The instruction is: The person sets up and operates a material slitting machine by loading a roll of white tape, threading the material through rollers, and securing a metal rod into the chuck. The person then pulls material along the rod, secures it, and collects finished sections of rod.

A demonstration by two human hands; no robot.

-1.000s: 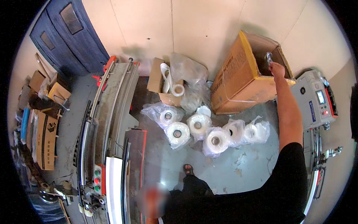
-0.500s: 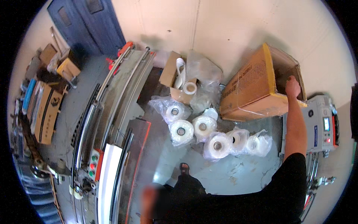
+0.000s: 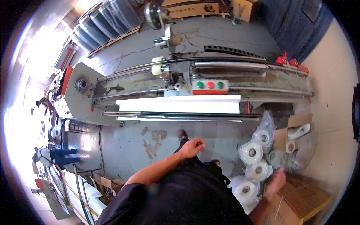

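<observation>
My left hand (image 3: 192, 147) is in front of my body, above the grey floor, its fingers curled in with nothing showing in them. It touches nothing; the machine with its long rails stands ahead of it. Smeared by motion, my right hand (image 3: 276, 183) is at lower right, over the edge of a large cardboard box (image 3: 300, 202); its fingers do not show clearly. Beside it lie plastic-wrapped white rolls (image 3: 258, 170). Farther up the wall side is a small open carton (image 3: 281, 138) with a white roll (image 3: 290, 146) and clear plastic film.
A long machine with metal rails (image 3: 142, 90) and a button panel (image 3: 210, 85) crosses ahead. A white sheet (image 3: 180, 103) and dark rods (image 3: 180, 115) lie along its near side. Another person (image 3: 54, 156) is at far left. A wall (image 3: 333, 82) bounds the right.
My view has swung left from the wall and box to the long machine. My right hand has come out of the large open box. My left hand is now in clear view before my body.
</observation>
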